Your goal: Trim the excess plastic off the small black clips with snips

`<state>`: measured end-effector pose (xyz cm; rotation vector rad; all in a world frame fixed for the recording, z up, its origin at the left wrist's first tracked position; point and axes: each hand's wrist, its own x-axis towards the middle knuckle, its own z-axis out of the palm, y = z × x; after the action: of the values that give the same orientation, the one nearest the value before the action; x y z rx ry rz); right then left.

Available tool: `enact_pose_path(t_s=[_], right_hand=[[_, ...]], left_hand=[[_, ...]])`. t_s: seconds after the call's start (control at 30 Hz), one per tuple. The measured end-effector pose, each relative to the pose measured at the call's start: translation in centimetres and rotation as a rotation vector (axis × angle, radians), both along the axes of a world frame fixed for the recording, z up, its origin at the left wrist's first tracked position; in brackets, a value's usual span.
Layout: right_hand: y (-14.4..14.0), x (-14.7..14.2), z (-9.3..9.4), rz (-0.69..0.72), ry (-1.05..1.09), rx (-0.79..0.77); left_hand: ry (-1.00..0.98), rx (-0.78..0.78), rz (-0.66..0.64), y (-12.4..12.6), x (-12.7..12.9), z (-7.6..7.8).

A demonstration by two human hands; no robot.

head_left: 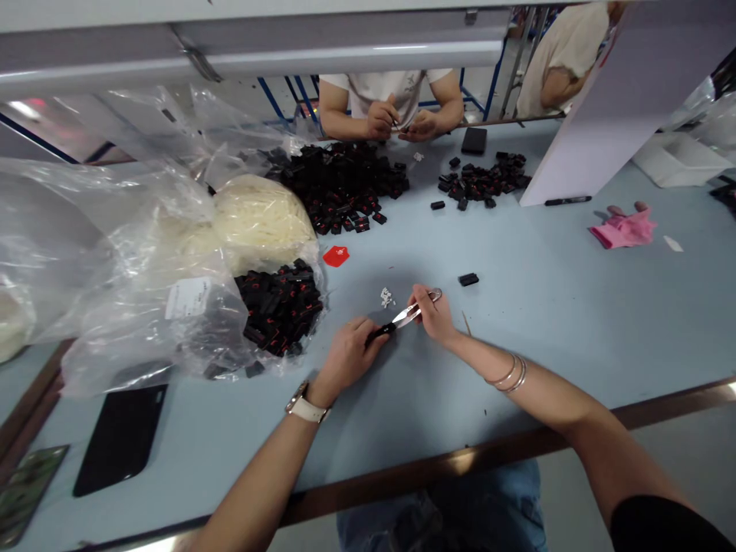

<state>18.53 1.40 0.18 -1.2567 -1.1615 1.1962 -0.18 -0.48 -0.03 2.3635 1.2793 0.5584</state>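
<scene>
My left hand (348,351) is closed around a small black plastic part (379,333) and holds it low over the blue table. In my right hand (432,313) is a pair of metal thread snips (411,313), its loop end rising past my fingers. The tips of the snips meet the end of the black part; whether they grip or cut anything is too small to tell. Just beyond my hands lies a little heap of white bits (386,297). A single black part (468,279) rests to the right of my right hand.
Clear plastic bags (132,253) with black parts and cream-coloured pieces fill the left side. Black parts (345,180) lie heaped at the back, near a co-worker's hands (399,121). A red piece (336,255), a pink glove (624,228) and a black tablet-like slab (120,438) lie around.
</scene>
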Motion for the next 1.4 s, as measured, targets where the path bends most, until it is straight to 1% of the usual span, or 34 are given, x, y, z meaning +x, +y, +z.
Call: enact_pose_path(t_s=[0.07,0.13,0.27,0.33,0.43,0.5,0.57,0.67,0.73,0.9,1.07,1.2,1.4], right_hand=[[0.0,0.0,0.1,0.007,0.021,-0.001],[-0.1,-0.1,0.2,0.057,0.017,-0.010],[-0.4,-0.4,-0.2,0.098,0.022,-0.044],[-0.4,-0.4,-0.5,0.098,0.020,-0.031],[-0.3,-0.4,-0.7,0.148,-0.008,0.008],[-0.1,-0.3,-0.7,0.173,-0.023,0.006],[0.2,-0.2,-0.5,0.133,0.000,-0.024],[0.9,0.1,-0.4,-0.030,0.100,-0.078],[1.2,0.2,-0.4,-0.096,0.150,-0.093],[1.2,0.3,-0.3,-0.029,0.129,-0.082],[1.1,0.2,-0.1,-0.032,0.139,-0.084],[1.1,0.2,0.0,-0.045,0.137,-0.084],[0.7,0.3,0.1,0.018,0.102,-0.035]], left_hand=[[0.000,0.002,0.002,0.0,0.0,0.1],[-0.002,0.004,0.003,0.0,0.0,0.1],[-0.005,0.004,-0.002,0.0,0.0,0.1],[-0.003,0.009,0.002,0.0,0.1,0.1],[-0.003,0.013,0.007,0.0,0.1,0.0],[-0.011,0.011,0.011,0.0,0.1,0.0],[-0.019,0.005,0.018,0.0,0.1,0.0],[-0.030,-0.001,0.027,0.0,0.1,-0.2],[-0.045,0.006,0.028,0.0,0.0,-0.4],[-0.062,0.028,0.040,0.0,-0.1,-0.8],[-0.058,0.028,0.045,0.1,-0.1,-0.9],[-0.074,0.017,0.024,0.2,-0.1,-0.8],[-0.095,0.006,-0.004,0.2,-0.2,-0.9]])
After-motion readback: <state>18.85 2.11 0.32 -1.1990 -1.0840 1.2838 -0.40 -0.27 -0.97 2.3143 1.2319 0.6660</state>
